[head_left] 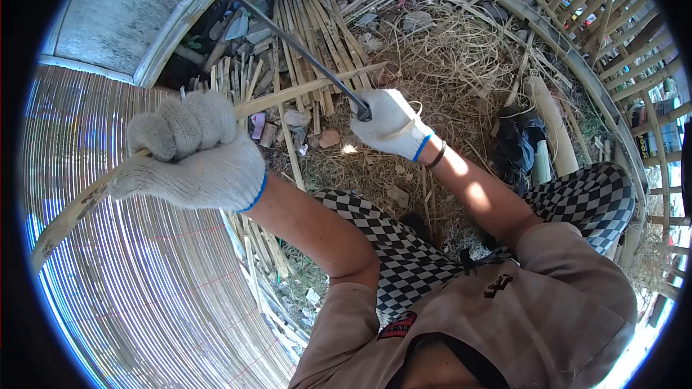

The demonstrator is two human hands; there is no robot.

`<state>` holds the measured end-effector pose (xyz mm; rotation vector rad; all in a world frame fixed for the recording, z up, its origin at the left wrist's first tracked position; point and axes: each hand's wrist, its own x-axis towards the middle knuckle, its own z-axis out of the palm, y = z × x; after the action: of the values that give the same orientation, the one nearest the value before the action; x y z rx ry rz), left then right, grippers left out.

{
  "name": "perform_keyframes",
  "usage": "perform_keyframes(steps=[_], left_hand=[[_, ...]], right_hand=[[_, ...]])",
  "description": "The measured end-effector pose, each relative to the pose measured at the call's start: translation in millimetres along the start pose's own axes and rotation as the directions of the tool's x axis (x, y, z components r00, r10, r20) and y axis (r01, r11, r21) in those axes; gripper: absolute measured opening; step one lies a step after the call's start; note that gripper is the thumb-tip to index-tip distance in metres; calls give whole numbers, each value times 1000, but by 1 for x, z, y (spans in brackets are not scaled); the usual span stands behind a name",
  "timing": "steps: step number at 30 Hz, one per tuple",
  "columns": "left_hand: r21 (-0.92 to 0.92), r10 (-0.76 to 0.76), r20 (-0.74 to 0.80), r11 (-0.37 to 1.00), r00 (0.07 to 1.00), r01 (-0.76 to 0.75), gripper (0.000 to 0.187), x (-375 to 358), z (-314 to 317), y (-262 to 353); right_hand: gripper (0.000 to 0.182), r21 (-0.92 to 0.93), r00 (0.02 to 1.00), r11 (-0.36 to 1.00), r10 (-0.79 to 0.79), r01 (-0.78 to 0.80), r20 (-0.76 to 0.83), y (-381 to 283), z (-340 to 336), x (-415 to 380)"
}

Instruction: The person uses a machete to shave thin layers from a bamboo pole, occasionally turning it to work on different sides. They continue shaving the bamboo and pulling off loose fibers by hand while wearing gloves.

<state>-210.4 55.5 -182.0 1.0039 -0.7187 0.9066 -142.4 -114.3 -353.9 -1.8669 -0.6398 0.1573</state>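
Observation:
My left hand (191, 148), in a white knit glove with a blue cuff, is closed round a long bamboo strip (68, 220). The strip runs from the lower left, through the fist, to a tip just above my other hand. My right hand (389, 124), gloved the same way, is closed on a long, narrow dark tool (288, 42), like a blade seen edge-on, pointing up and left. The tool crosses over the strip near its far end. A thin pale shaving (414, 119) curls over the right glove.
Split bamboo strips (306, 14) lie piled ahead, beside heaped shavings (461, 50). A slatted bamboo blind (144, 274) hangs at left; a bamboo lattice (634, 57) stands at right. Near my checkered knee lie a black plastic bag (519, 137) and a bamboo pole (551, 126).

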Motion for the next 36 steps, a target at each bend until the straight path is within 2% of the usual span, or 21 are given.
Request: perform_keyframes(steps=[1,4,6,7,8,11,13,15,17,18,19,20,21,24,25,27,29,30,31,33,36], left_hand=[[81,2,-44,997,999,2,63,-1,6,2],[224,39,-139,975,989,-7,63,-4,6,4],[211,26,-136,977,990,4,63,-7,-4,10],[159,3,-103,987,995,14,64,-6,-11,14],[103,-17,-67,994,998,24,64,-6,-17,15],[307,64,-161,952,985,-12,64,-4,2,7],[244,38,-146,970,988,-1,64,-2,4,4],[245,38,-150,969,988,-1,64,-2,2,2],[311,64,-177,951,982,-6,65,-3,2,6],[254,42,-166,967,985,2,65,-3,-6,10],[196,23,-155,981,988,8,65,-2,-20,16],[133,8,-135,991,991,11,66,-2,-33,19],[154,14,-149,988,989,9,66,0,-31,20],[181,27,-185,983,982,7,66,-1,-32,18],[171,24,-185,985,983,8,67,1,-31,17],[194,30,-192,981,981,8,67,2,-30,17],[256,53,-210,967,976,2,67,1,-25,17],[240,40,-182,971,982,5,67,2,-33,20],[218,34,-155,976,987,1,67,4,-46,24],[226,25,-148,974,989,9,67,-3,-50,29],[274,65,-187,962,980,-12,68,3,-43,22]], right_hand=[[19,15,999,1000,-2,2,49,-8,-4,-2],[19,9,999,999,-38,38,8,13,8,0],[19,138,960,950,271,-279,71,105,37,16],[20,31,914,919,387,-393,125,105,24,19],[23,-100,915,925,378,-367,144,103,17,23],[22,-275,970,948,204,-161,135,96,16,28],[18,-236,989,963,-144,129,-47,72,20,7],[17,-227,973,959,-199,170,-115,58,21,4],[16,-108,999,993,54,-55,-9,111,40,22],[19,-236,947,926,315,-293,60,106,29,31],[27,-184,789,811,584,-556,189,118,24,43],[30,-220,776,806,590,-550,222,129,20,46],[33,-249,765,803,593,-541,250,126,14,51],[32,-363,949,905,288,-223,133,121,21,41],[28,-330,970,932,205,-152,130,111,19,34],[24,-102,980,987,135,-121,143,95,17,17],[22,-197,994,975,107,-103,10,132,39,18],[26,-247,979,948,206,-202,-9,148,44,21],[28,-250,921,901,383,-355,70,163,41,37],[31,-295,684,714,697,-635,216,180,30,57],[35,-360,806,804,560,-473,191,173,18,60]])
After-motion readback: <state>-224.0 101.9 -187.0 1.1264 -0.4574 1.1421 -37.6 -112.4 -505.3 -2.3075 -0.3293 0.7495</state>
